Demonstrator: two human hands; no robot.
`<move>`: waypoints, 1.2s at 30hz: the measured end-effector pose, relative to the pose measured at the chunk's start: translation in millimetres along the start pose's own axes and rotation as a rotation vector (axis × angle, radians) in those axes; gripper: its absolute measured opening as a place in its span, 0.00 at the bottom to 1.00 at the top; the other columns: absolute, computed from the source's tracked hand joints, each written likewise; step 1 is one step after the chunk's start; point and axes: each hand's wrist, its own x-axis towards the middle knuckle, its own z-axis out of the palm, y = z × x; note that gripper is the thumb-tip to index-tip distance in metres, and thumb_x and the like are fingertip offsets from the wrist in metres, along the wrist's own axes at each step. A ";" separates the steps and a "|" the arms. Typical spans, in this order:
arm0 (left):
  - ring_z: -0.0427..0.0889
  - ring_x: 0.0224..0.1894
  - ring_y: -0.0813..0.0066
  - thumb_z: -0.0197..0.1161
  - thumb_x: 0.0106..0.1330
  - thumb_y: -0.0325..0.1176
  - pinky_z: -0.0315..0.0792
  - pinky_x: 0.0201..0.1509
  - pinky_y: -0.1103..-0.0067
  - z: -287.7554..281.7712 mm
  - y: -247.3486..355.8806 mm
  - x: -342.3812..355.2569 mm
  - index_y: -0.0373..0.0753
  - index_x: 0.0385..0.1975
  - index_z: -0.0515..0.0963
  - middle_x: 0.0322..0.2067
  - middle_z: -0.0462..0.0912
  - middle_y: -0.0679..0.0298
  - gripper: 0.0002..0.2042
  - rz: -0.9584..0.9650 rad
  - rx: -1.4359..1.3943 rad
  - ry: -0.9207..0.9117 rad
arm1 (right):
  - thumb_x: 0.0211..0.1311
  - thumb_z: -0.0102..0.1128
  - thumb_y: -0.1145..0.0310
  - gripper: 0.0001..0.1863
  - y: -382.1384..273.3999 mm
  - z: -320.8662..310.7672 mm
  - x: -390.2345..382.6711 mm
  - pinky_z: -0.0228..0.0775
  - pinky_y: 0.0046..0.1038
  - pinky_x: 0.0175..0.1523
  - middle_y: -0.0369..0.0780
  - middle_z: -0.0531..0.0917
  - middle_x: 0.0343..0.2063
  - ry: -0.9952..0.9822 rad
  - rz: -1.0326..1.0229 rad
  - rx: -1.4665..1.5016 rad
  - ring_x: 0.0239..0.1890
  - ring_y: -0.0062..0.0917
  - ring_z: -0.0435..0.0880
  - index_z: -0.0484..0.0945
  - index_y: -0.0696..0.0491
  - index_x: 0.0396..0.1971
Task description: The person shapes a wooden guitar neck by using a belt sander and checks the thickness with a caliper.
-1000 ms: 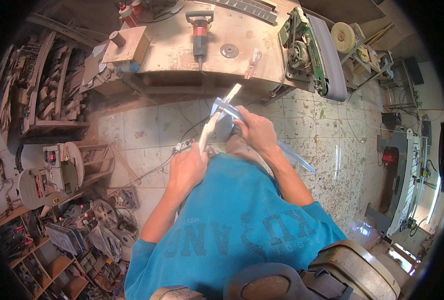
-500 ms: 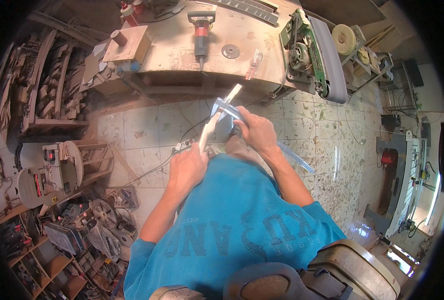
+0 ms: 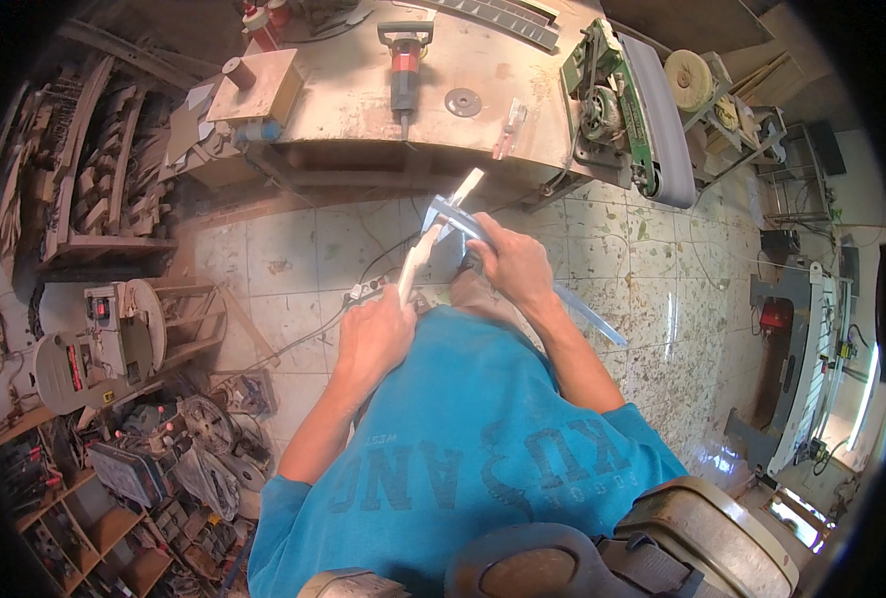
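Note:
A long, pale piece of wood with a notched edge [image 3: 415, 261] slants up from my left hand [image 3: 375, 331], whose fingers are closed round its lower end. In my right hand [image 3: 519, 263] is a metal caliper [image 3: 457, 213]. Its jaws sit across the upper part of the wood, and its long beam runs out past my right wrist to the lower right. Whether both jaws touch the wood I cannot tell. Both hands are held in front of my blue shirt, short of the workbench.
On the dusty workbench [image 3: 343, 110] ahead lie a red and black power tool [image 3: 404, 75] and a round disc [image 3: 462, 102]. A green belt sander [image 3: 652, 120] stands at its right. Wood offcuts fill a rack [image 3: 104, 249] at left. Cables cross the tiled floor [image 3: 612, 259].

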 end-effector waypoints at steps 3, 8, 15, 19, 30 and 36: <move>0.82 0.30 0.41 0.51 0.69 0.41 0.74 0.39 0.53 -1.9 0.1 -0.2 0.30 0.42 0.71 0.25 0.82 0.42 0.17 -0.005 -0.001 -0.015 | 0.66 0.60 0.53 0.22 -0.4 0.7 -0.5 0.74 0.43 0.29 0.46 0.85 0.25 0.002 0.000 0.001 0.28 0.44 0.85 0.74 0.48 0.54; 0.82 0.30 0.41 0.52 0.70 0.42 0.74 0.39 0.53 1.1 -3.5 0.1 0.30 0.42 0.71 0.24 0.82 0.42 0.17 -0.003 0.006 -0.004 | 0.66 0.60 0.54 0.21 -1.8 1.7 -1.0 0.74 0.42 0.29 0.46 0.85 0.25 0.010 -0.006 -0.004 0.27 0.44 0.85 0.74 0.48 0.54; 0.82 0.30 0.41 0.52 0.70 0.41 0.74 0.39 0.53 0.1 -5.4 -1.9 0.31 0.42 0.71 0.25 0.82 0.43 0.16 -0.012 0.006 -0.004 | 0.66 0.60 0.54 0.21 -4.9 3.8 -1.5 0.73 0.43 0.28 0.46 0.84 0.24 0.005 -0.002 0.002 0.27 0.45 0.84 0.74 0.49 0.53; 0.82 0.30 0.41 0.52 0.70 0.41 0.74 0.39 0.53 0.0 -7.6 -2.5 0.31 0.42 0.71 0.25 0.82 0.43 0.16 -0.011 0.007 -0.004 | 0.66 0.60 0.54 0.21 -5.9 5.9 -1.3 0.73 0.43 0.28 0.46 0.84 0.24 0.001 0.000 0.005 0.27 0.45 0.84 0.74 0.49 0.53; 0.82 0.31 0.41 0.52 0.70 0.42 0.74 0.40 0.53 -0.4 -12.4 -5.5 0.31 0.42 0.72 0.25 0.82 0.42 0.17 -0.014 0.018 0.025 | 0.66 0.59 0.53 0.22 -10.4 10.7 -0.4 0.74 0.42 0.29 0.47 0.84 0.25 0.010 -0.010 0.013 0.26 0.44 0.84 0.74 0.50 0.54; 0.82 0.31 0.41 0.52 0.70 0.42 0.75 0.40 0.53 -3.1 -12.7 -7.7 0.31 0.45 0.72 0.26 0.83 0.42 0.18 -0.047 0.018 0.013 | 0.65 0.60 0.56 0.20 -14.5 14.9 -0.6 0.75 0.43 0.30 0.47 0.84 0.24 0.018 -0.013 0.030 0.26 0.44 0.84 0.74 0.50 0.53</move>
